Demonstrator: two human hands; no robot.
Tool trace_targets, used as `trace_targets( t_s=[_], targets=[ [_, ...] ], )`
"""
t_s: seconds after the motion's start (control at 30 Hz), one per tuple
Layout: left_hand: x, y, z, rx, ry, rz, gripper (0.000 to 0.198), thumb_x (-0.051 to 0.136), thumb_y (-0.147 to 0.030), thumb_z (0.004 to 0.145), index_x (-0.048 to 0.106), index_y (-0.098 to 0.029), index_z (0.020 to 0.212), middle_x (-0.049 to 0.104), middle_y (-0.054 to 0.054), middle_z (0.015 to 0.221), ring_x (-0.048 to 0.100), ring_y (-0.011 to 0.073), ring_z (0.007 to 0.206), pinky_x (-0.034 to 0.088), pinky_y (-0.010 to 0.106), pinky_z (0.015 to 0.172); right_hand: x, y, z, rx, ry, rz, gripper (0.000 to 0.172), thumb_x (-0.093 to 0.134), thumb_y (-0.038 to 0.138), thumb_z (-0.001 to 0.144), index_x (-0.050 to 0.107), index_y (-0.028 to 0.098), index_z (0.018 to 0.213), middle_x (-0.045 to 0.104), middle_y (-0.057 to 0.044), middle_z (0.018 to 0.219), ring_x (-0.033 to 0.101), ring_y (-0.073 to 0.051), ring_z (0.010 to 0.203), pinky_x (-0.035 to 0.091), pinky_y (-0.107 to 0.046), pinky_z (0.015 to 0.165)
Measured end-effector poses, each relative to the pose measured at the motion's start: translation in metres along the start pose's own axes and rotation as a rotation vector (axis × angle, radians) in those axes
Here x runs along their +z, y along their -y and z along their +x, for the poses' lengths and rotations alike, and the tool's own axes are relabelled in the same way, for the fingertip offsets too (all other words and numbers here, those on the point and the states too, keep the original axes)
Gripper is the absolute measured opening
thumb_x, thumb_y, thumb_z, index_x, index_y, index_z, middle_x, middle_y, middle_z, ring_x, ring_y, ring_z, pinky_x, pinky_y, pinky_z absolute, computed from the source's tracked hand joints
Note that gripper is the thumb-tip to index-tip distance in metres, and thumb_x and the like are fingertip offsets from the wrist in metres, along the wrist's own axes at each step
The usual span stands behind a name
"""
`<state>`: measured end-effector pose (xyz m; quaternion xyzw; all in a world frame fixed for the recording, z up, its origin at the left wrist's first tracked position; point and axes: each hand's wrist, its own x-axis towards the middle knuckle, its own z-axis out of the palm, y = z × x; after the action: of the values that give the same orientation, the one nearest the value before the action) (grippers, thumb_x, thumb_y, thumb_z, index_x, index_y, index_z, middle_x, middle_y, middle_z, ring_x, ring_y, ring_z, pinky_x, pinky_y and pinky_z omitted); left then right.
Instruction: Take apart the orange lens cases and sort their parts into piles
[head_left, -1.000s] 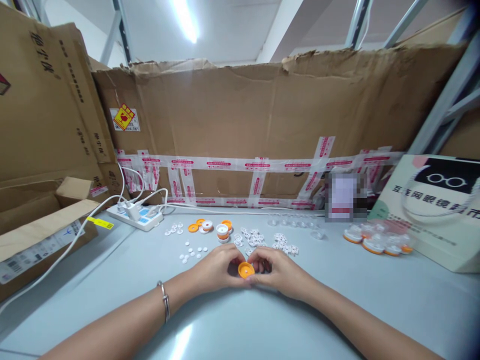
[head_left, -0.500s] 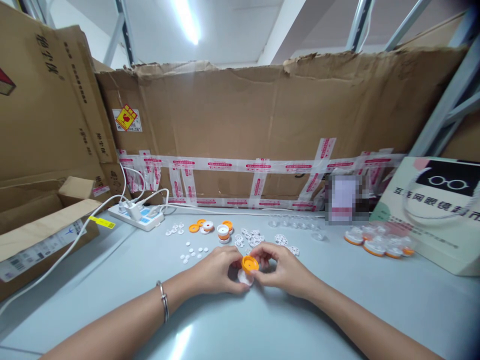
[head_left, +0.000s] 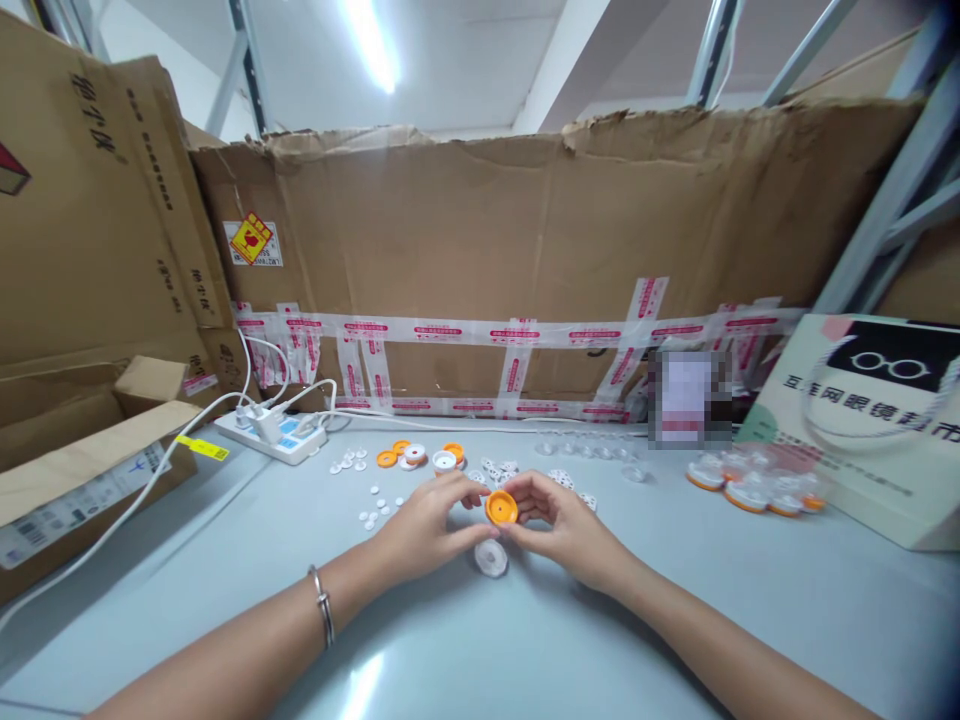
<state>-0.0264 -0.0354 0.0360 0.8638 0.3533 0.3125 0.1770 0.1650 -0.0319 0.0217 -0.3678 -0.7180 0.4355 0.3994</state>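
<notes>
My left hand (head_left: 427,525) and my right hand (head_left: 561,525) meet over the middle of the grey table (head_left: 225,560). Both pinch a small round orange cap (head_left: 501,507) between their fingertips, its hollow side facing me. Just below it a white round piece (head_left: 491,557) lies on the table, touched by neither hand. A metal bracelet (head_left: 324,605) sits on my left wrist.
Behind the hands lie small white parts (head_left: 382,503), orange rings (head_left: 390,455) and a white-and-orange cap (head_left: 444,461). Finished caps (head_left: 750,488) sit at the right beside a printed box (head_left: 862,420). A power strip (head_left: 274,435) and carton (head_left: 82,470) stand left; a taped cardboard wall (head_left: 525,260) closes the back.
The orange cap has risen and come away from the white piece, which now lies on the table. Both hands have moved slightly up and away from me.
</notes>
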Motion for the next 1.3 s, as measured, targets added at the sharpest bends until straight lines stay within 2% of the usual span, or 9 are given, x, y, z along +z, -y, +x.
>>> trace_targets(
  t_s=[0.27, 0.4, 0.5, 0.6, 0.7, 0.83, 0.9, 1.0, 1.3],
  targets=[
    [0.006, 0.000, 0.000, -0.038, -0.079, -0.096, 0.017, 0.055, -0.023, 0.080, 0.059, -0.017, 0.095, 0.064, 0.003, 0.087, 0.057, 0.0138, 0.077, 0.045, 0.025, 0.069, 0.003, 0.000, 0.001, 0.106, 0.017, 0.156, 0.036, 0.071, 0.034, 0.062, 0.050, 0.020, 0.088, 0.061, -0.001, 0.080, 0.059, -0.014, 0.072, 0.046, -0.030, 0.070],
    [0.003, -0.003, -0.001, 0.129, -0.052, -0.079, 0.023, 0.052, -0.022, 0.083, 0.055, -0.019, 0.105, 0.060, 0.005, 0.100, 0.056, 0.0144, 0.089, 0.044, 0.027, 0.080, 0.002, 0.001, 0.002, 0.155, -0.009, 0.230, 0.040, 0.074, 0.034, 0.058, 0.052, 0.019, 0.087, 0.061, 0.002, 0.073, 0.058, -0.012, 0.066, 0.046, -0.029, 0.067],
    [0.003, -0.005, -0.001, 0.234, -0.053, -0.045, 0.016, 0.049, -0.017, 0.084, 0.058, -0.019, 0.097, 0.058, 0.007, 0.105, 0.054, 0.0156, 0.098, 0.043, 0.029, 0.085, 0.001, 0.002, 0.002, 0.189, -0.024, 0.285, 0.042, 0.076, 0.035, 0.054, 0.052, 0.020, 0.085, 0.061, 0.004, 0.068, 0.059, -0.013, 0.063, 0.046, -0.029, 0.066],
    [0.002, 0.000, 0.002, 0.238, -0.094, -0.017, 0.013, 0.048, -0.014, 0.084, 0.059, -0.019, 0.089, 0.059, 0.006, 0.103, 0.056, 0.0153, 0.095, 0.044, 0.029, 0.084, 0.000, 0.002, 0.002, 0.217, -0.026, 0.281, 0.044, 0.074, 0.039, 0.056, 0.051, 0.020, 0.089, 0.061, 0.005, 0.059, 0.058, -0.012, 0.055, 0.047, -0.029, 0.062],
    [-0.008, 0.017, 0.006, 0.145, -0.218, 0.082, 0.010, 0.050, -0.016, 0.083, 0.059, -0.020, 0.083, 0.062, 0.005, 0.098, 0.056, 0.0169, 0.093, 0.043, 0.031, 0.083, -0.003, -0.001, 0.003, 0.195, -0.083, 0.252, 0.043, 0.068, 0.045, 0.063, 0.051, 0.018, 0.092, 0.061, 0.004, 0.056, 0.056, -0.012, 0.051, 0.046, -0.028, 0.058],
    [-0.039, 0.055, 0.008, -0.124, -0.422, 0.294, 0.009, 0.049, -0.021, 0.082, 0.057, -0.018, 0.085, 0.062, 0.005, 0.094, 0.057, 0.0178, 0.091, 0.043, 0.029, 0.080, -0.008, -0.005, 0.005, 0.142, -0.154, 0.238, 0.039, 0.064, 0.049, 0.066, 0.055, 0.016, 0.085, 0.060, 0.002, 0.057, 0.054, -0.011, 0.052, 0.044, -0.026, 0.055],
    [-0.053, 0.072, 0.006, -0.383, -0.392, 0.478, 0.012, 0.048, -0.025, 0.082, 0.057, -0.019, 0.087, 0.063, 0.004, 0.094, 0.057, 0.0170, 0.089, 0.042, 0.027, 0.079, -0.008, -0.006, 0.005, 0.141, -0.146, 0.230, 0.038, 0.063, 0.049, 0.067, 0.056, 0.016, 0.083, 0.060, 0.002, 0.057, 0.054, -0.011, 0.053, 0.043, -0.026, 0.056],
    [-0.062, 0.087, 0.003, -0.553, -0.335, 0.577, 0.012, 0.051, -0.026, 0.078, 0.059, -0.017, 0.081, 0.066, 0.005, 0.087, 0.059, 0.0208, 0.083, 0.042, 0.028, 0.071, -0.007, -0.004, 0.003, 0.151, -0.132, 0.217, 0.037, 0.063, 0.050, 0.067, 0.057, 0.016, 0.081, 0.060, 0.001, 0.056, 0.053, -0.010, 0.053, 0.043, -0.026, 0.056],
    [-0.049, 0.085, 0.003, -0.616, -0.164, 0.620, 0.017, 0.050, -0.032, 0.077, 0.061, -0.020, 0.079, 0.068, 0.005, 0.077, 0.060, 0.0227, 0.078, 0.037, 0.027, 0.063, -0.007, 0.002, 0.002, 0.167, -0.126, 0.180, 0.042, 0.062, 0.055, 0.064, 0.057, 0.017, 0.079, 0.059, 0.001, 0.057, 0.053, -0.011, 0.055, 0.044, -0.027, 0.059]
  ],
)
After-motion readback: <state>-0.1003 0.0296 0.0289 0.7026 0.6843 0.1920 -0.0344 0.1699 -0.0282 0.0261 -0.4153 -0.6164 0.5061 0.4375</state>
